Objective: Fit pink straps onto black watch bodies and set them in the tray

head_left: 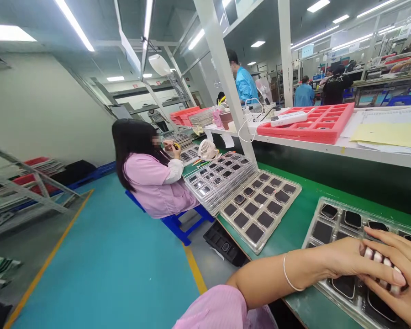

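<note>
My left hand (352, 258), with a bracelet on its wrist, reaches over a clear tray (315, 242) at the lower right. My right hand (406, 269), wearing a ring, comes in from the right edge and meets it. Both hands close around several small whitish rounded pieces (380, 262) with dark gaps between; what these are is too hidden to tell. Under the hands, the tray holds dark square watch-like parts (352, 219) in its compartments. Left of it lies another tray (260, 205) with dark square parts, some with metal frames.
Beside that tray stands a stack of clear trays (222, 176). A small white fan (207, 150) is behind it. A person in pink (147, 178) sits at the bench's far left. Above the green bench, a shelf bears a red foam tray (329, 121) and papers (390, 132).
</note>
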`<state>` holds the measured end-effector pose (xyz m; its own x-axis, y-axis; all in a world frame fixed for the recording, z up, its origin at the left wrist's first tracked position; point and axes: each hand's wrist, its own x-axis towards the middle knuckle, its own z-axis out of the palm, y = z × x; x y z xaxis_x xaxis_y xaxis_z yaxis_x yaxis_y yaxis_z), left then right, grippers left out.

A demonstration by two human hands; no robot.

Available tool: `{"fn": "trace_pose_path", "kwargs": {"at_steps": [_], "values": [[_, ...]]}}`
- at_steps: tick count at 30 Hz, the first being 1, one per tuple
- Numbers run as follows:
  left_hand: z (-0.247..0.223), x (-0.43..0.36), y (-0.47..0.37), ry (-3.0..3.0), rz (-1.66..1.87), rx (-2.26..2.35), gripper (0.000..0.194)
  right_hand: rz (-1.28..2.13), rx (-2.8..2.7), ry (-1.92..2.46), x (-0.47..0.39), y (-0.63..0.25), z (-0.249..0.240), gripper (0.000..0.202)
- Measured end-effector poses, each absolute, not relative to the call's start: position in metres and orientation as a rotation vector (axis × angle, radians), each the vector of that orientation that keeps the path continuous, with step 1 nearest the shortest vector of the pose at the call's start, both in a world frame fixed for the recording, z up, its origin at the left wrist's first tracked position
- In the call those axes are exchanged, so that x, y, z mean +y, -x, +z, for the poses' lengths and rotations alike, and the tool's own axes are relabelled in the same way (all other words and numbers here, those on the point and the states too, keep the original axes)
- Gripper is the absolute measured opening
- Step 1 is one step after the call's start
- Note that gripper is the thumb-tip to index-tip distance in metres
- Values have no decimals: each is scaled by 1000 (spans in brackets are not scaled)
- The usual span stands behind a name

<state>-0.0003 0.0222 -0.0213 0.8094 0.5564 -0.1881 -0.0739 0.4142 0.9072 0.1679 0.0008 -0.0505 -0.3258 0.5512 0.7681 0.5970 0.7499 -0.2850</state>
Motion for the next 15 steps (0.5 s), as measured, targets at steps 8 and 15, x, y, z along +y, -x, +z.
{"fn": "trace_pose_path", "kwargs": {"at_steps": [8,15], "values": [[-10,16,3,-1037,443,536,51,-142,-2108,953,-5,-174,-55,57],[-7,15,5,-1088,451,558,54,-49,-2070,963,-17,-158,-32,37]]}}
